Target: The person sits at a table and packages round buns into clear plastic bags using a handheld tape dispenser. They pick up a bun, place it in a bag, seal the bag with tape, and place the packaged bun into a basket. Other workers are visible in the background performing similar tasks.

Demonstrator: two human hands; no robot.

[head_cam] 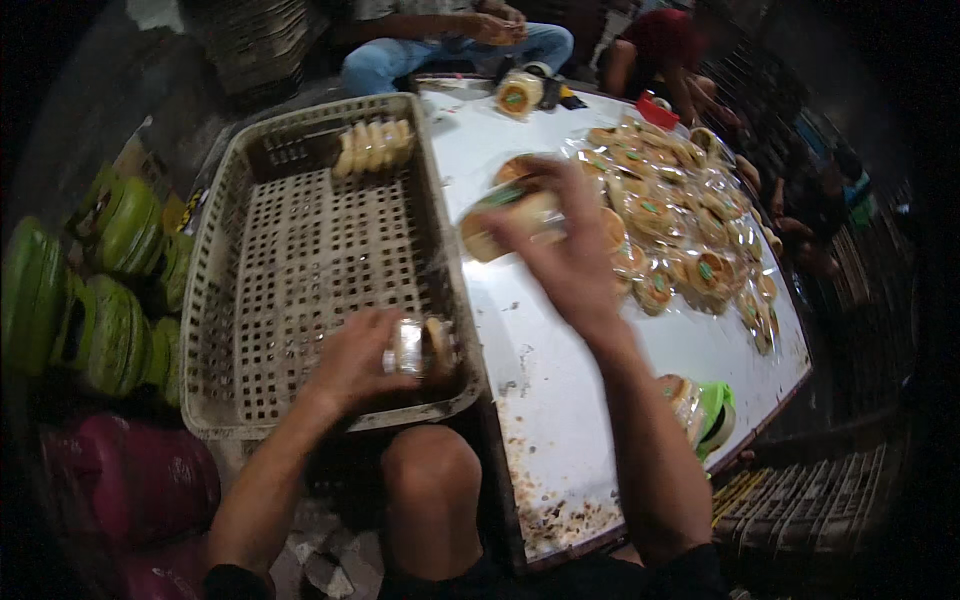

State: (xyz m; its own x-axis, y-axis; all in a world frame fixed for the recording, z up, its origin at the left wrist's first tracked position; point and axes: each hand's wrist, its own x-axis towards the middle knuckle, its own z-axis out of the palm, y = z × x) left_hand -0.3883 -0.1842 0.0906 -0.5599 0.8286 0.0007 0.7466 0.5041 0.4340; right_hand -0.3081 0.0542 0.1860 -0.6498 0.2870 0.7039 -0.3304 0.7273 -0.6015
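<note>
Inside the near right corner of a plastic crate (330, 429), my left hand (365, 352) grips clear-wrapped round breads (409, 346). Its fingers hide part of them. My right hand (566, 259), blurred by motion, is over the white table just right of the crate. Its thumb and fingers are spread around a wrapped bread bundle (480, 234) with a green label, also blurred. Another row of wrapped breads (373, 148) stands on edge in the crate's far right corner.
Many wrapped breads (649, 214) are heaped on the white table (555, 420). A tape dispenser (716, 420) sits near its right edge. Green gas cylinders (116, 330) and a magenta one (142, 480) stand left. Across the table sit a person in jeans (390, 60) and others.
</note>
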